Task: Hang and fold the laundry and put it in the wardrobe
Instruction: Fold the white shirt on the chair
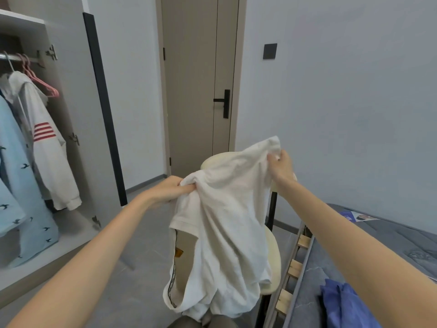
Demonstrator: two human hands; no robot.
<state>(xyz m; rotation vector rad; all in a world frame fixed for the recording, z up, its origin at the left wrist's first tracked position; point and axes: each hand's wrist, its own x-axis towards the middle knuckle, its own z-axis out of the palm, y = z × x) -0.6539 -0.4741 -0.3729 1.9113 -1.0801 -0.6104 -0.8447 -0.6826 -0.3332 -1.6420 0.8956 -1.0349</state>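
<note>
Shirt hanging between hands, left hand and right hand gripping top

One left hand, one right hand, one white shirt — one cream chair, one blue garment, one red-striped jacket.

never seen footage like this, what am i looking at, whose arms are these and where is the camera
It is one picture from a wide-angle camera worn on a person's head, looking forward and down. No machine: both arms are that person's. The left hand and right hand each grip a white shirt, held up in front of a cream chair. At left, an open wardrobe holds a white jacket and pink hangers. At right, a blue garment lies on a mattress.
</note>
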